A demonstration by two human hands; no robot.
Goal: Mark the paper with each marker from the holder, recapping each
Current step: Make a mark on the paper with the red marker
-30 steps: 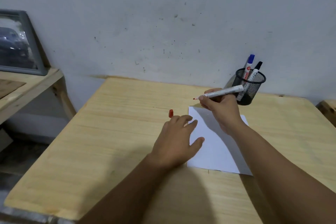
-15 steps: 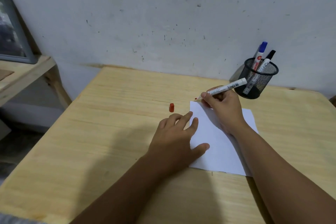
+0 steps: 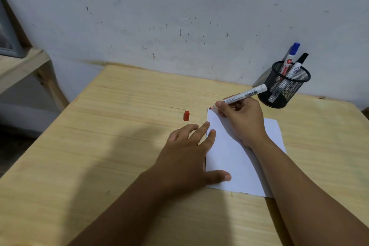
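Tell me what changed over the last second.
The right hand lowered the uncapped red marker, bringing its tip down from above the table to the top left corner of the paper. The left hand stays flat on the paper's left edge; the red cap and mesh holder are unmoved.

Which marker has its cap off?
The red marker in the right hand: its red tip is bare at the paper, and its red cap lies on the table. The blue marker and black marker stay capped in the holder.
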